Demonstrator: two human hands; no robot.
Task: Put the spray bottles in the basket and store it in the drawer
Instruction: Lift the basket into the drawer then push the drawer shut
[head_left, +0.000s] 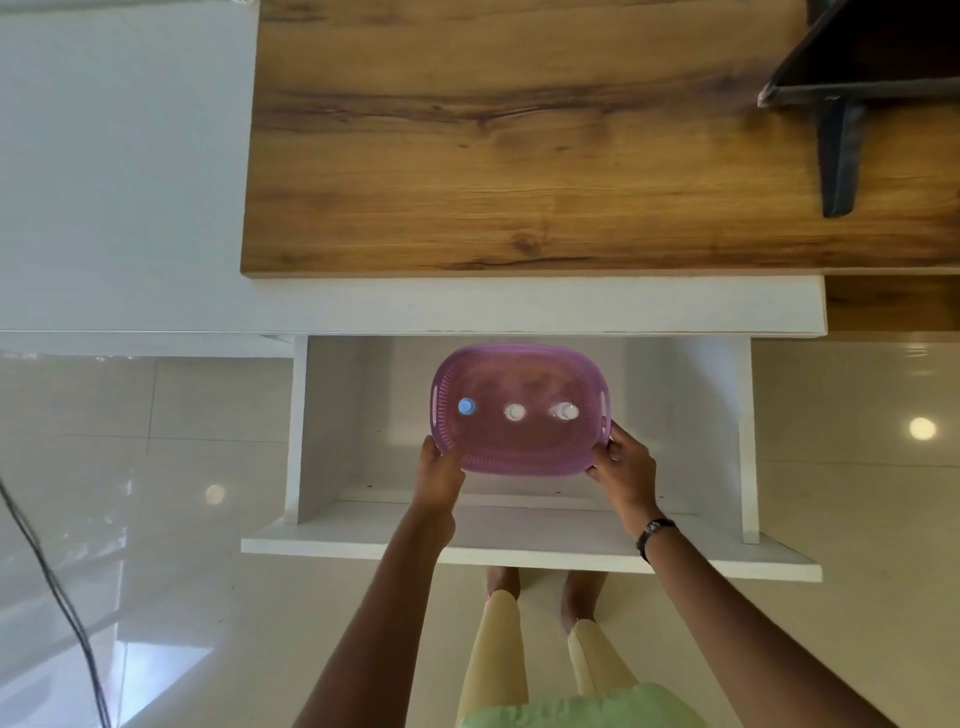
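With your left hand (439, 475) and right hand (623, 467) both clasping the near rim of the purple perforated plastic basket (519, 452) over the open white drawer (332, 415), expect it light, flexible and likely front-heavy under three upright spray bottles (515, 412).

You get soft, even daylight here, bright overall. Round lamp glare spots sit on the glossy floor (883, 467), right and left, with a pale window sheen at lower left. The whole picture is slightly soft, and straight edges bow toward the frame's borders.
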